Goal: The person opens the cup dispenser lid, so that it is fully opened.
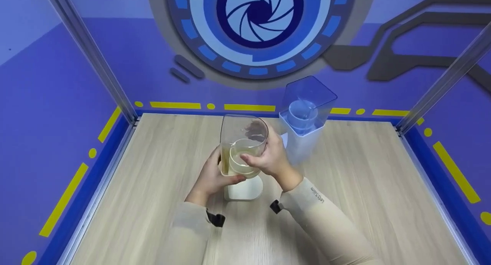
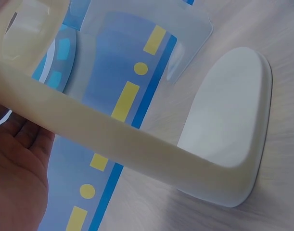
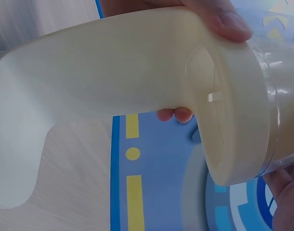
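Note:
A cream plastic stand (image 3: pixel 122 62) with a rounded foot (image 2: pixel 223 110) carries a clear open-topped container (image 1: pixel 230 123) on the ring at its top. Inside the container is a clear round cup (image 1: pixel 245 153). My left hand (image 1: pixel 213 175) grips the stand's head from the left, its thumb lying on the front of the cream ring (image 3: pixel 250 120). The right hand (image 1: pixel 272 152) grips the container's right wall, thumb bent over the rim across the cup and fingers around the outside. In the right wrist view only part of that hand shows, under the container.
Behind to the right stands a second unit: a pale stand (image 1: pixel 303 144) bearing a clear squared container (image 1: pixel 324 94) with a round cup (image 1: pixel 303 113) inside. A wooden tabletop (image 1: pixel 161 142) lies between blue printed walls (image 1: pixel 245 92) with metal corner posts (image 1: pixel 96 54).

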Motion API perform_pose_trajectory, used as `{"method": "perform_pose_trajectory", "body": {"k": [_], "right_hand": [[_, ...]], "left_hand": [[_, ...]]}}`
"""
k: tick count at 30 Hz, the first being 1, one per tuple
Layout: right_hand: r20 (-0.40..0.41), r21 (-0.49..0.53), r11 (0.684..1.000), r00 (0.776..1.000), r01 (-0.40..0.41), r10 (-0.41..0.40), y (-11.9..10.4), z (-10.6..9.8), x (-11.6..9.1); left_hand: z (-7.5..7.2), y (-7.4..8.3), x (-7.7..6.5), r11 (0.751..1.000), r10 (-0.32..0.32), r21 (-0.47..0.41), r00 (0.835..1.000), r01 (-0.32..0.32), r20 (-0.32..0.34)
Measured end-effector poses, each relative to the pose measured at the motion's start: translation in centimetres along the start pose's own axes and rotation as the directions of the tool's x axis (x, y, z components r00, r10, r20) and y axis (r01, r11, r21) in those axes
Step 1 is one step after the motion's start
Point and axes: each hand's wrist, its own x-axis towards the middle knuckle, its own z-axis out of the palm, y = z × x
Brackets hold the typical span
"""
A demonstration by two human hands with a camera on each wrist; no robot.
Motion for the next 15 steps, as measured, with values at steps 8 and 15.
{"method": "perform_pose_trajectory", "body": {"k": [8,15], "right_hand": [[0.021,-0.086,0.995,0.998,0.053,-0.052,-0.54,-0.24,0.20],[0.025,0.004,1.000,1.000,0.001,-0.001,-0.40,-0.22,0.58]], "left_hand": [[0.17,-0.11,0.01,0.999,-0.001,-0.045,1.000,0.001,-0.004],[0.15,-0.07,0.02,0.999,-0.008,-0.051,1.000,0.008,0.003]]}}
